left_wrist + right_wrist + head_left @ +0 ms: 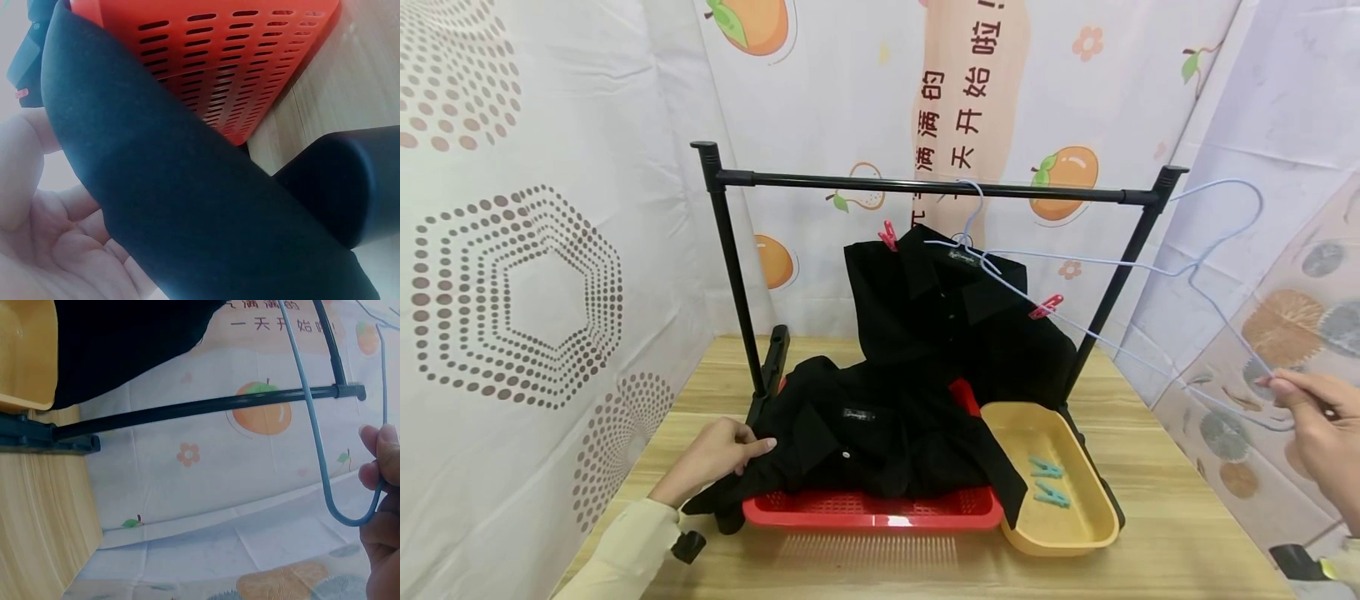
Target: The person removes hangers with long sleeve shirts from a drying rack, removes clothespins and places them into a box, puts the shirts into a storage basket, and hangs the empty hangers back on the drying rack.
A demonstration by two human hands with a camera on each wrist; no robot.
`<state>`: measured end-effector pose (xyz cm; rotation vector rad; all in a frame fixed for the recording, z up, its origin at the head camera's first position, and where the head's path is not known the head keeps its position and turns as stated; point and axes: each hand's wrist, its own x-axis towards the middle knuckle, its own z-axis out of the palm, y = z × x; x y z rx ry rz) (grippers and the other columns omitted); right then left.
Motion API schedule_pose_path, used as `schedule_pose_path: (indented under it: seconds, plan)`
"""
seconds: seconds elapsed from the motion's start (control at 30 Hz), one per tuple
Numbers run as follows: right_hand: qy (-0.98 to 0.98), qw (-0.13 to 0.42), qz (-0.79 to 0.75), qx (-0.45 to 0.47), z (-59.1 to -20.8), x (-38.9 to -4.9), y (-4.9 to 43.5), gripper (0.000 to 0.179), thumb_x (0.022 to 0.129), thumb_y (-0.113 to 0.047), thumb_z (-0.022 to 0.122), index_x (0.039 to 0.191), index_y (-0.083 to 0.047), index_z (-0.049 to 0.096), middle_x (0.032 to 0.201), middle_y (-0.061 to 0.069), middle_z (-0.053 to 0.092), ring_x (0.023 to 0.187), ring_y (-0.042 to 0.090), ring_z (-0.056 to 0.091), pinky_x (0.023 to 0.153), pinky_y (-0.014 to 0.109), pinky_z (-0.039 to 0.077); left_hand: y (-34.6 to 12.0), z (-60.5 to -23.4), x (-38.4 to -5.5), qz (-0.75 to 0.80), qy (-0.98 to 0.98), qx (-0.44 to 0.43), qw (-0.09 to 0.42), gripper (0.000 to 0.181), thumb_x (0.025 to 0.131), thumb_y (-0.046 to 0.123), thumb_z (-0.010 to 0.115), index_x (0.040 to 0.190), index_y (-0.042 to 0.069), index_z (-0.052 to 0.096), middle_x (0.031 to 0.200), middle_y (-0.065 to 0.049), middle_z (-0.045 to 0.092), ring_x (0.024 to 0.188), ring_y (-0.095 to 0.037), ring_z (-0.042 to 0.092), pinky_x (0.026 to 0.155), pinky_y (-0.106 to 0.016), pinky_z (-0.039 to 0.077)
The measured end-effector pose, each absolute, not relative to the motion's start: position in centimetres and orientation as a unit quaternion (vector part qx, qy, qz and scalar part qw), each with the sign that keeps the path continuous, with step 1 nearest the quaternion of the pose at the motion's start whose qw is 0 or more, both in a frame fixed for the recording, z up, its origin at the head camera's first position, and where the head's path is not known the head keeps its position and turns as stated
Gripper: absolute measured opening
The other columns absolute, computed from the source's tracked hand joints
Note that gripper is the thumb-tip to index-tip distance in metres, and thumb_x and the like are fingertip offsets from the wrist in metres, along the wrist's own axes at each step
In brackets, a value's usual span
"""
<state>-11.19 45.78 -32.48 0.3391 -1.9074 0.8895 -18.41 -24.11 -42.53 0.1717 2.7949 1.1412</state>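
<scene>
A black shirt with a collar label lies spread over a red slotted basket. At its left side my left hand pinches the edge of the cloth, thumb on top. My right hand, at the far right, grips one end of a light blue wire hanger. That hanger is in the air, its hook pointing up and its far end in front of the rack. Close up, the right wrist view has thumb and fingers around the bent wire. Some fingertips of the left hand are hidden behind cloth.
Another black shirt hangs from the black rack's rail on a similar hanger, with red clothespins at its shoulders. Right of the basket stands a yellow tray holding teal clothespins. Printed curtains surround the wooden table.
</scene>
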Motion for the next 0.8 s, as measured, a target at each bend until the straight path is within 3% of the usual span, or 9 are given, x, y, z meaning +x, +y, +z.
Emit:
schedule_pose_path:
  seconds: [0.13,0.33,0.43,0.57,0.67,0.8]
  plan:
    - [-0.778,0.499,0.357,0.134,-32.8,-11.3,46.9,0.018,0.100,0.004,0.061,0.097,0.019,0.071,0.088,-0.029,0.064,0.076,-0.009,0.053,0.068,0.003,0.036,-24.1,-42.6,-18.4,0.373,0.924,0.057,0.057,0.035,0.095,0.037,0.075,0.073,0.010,0.070,0.061,-0.004,0.057,0.057,-0.019,0.056,0.054,-0.033,0.041]
    - [-0.782,0.522,0.322,0.108,-33.4,-11.4,48.4,0.019,0.102,-0.001,0.061,0.102,0.012,0.074,0.084,-0.030,0.057,0.079,-0.012,0.050,0.073,0.004,0.034,-24.1,-42.6,-18.4,0.373,0.924,0.058,0.055,0.035,0.095,0.037,0.075,0.073,0.010,0.070,0.061,-0.004,0.057,0.057,-0.019,0.056,0.054,-0.033,0.041]
    - [-0.777,0.519,0.341,0.108,-33.6,-11.7,48.6,0.017,0.101,0.002,0.061,0.098,0.010,0.076,0.082,-0.029,0.057,0.077,-0.011,0.050,0.073,0.004,0.034,-24.1,-42.7,-18.5,0.375,0.924,0.058,0.057,0.036,0.095,0.038,0.075,0.073,0.010,0.070,0.061,-0.004,0.057,0.057,-0.019,0.056,0.054,-0.033,0.040]
    - [-0.776,0.509,0.355,0.112,-33.6,-12.1,48.3,0.025,0.097,0.011,0.062,0.088,-0.004,0.080,0.079,-0.029,0.059,0.071,-0.010,0.049,0.065,0.004,0.034,-24.1,-42.7,-18.4,0.374,0.924,0.056,0.057,0.037,0.095,0.038,0.075,0.072,0.010,0.069,0.060,-0.004,0.057,0.057,-0.019,0.056,0.054,-0.033,0.040]
    - [-0.799,0.488,0.342,0.086,-33.1,-12.4,47.8,0.043,0.095,0.013,0.063,0.091,-0.027,0.077,0.077,-0.032,0.057,0.064,-0.010,0.046,0.060,0.004,0.033,-24.1,-42.7,-18.4,0.376,0.923,0.056,0.056,0.036,0.095,0.038,0.075,0.073,0.010,0.069,0.060,-0.004,0.057,0.057,-0.020,0.056,0.054,-0.033,0.040]
    - [-0.849,0.435,0.299,0.025,-32.1,-12.4,47.0,0.021,0.099,0.003,0.063,0.099,-0.010,0.079,0.083,-0.039,0.052,0.066,-0.011,0.043,0.062,0.004,0.036,-24.1,-42.7,-18.4,0.379,0.922,0.056,0.058,0.036,0.095,0.037,0.075,0.073,0.010,0.070,0.061,-0.004,0.057,0.057,-0.020,0.056,0.055,-0.033,0.040]
